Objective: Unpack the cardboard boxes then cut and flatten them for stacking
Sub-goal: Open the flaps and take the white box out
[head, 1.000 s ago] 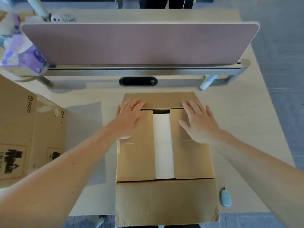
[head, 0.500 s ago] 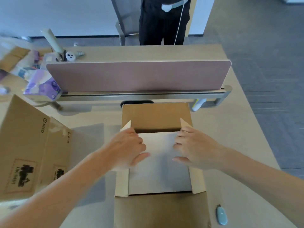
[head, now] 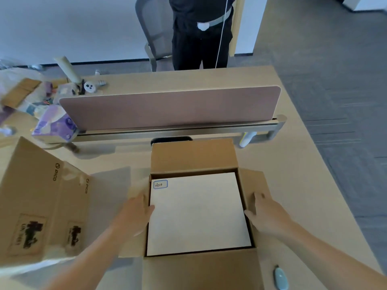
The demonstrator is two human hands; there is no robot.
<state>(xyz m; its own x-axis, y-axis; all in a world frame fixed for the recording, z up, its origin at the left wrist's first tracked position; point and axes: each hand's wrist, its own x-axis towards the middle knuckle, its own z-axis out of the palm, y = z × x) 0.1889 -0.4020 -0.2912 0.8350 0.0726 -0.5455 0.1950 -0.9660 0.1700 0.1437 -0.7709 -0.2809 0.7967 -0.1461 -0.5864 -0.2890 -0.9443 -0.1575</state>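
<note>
Four flaps of the cardboard box (head: pixel 193 158) lie folded outward at the middle of the worktop (head: pixel 293 164), baring a white inner box (head: pixel 196 212) with a small handwritten label at its far left corner. My left hand (head: pixel 134 216) and right hand (head: pixel 266 214) press flat on the side flaps, fingers spread, gripping nothing. I see a second cardboard box (head: pixel 39 201) at left and a small blue cutter (head: pixel 280 278) near right.

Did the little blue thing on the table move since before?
No. The little blue thing lies on the table just right of the open box's near corner, as earlier; only the camera shifted.
</note>
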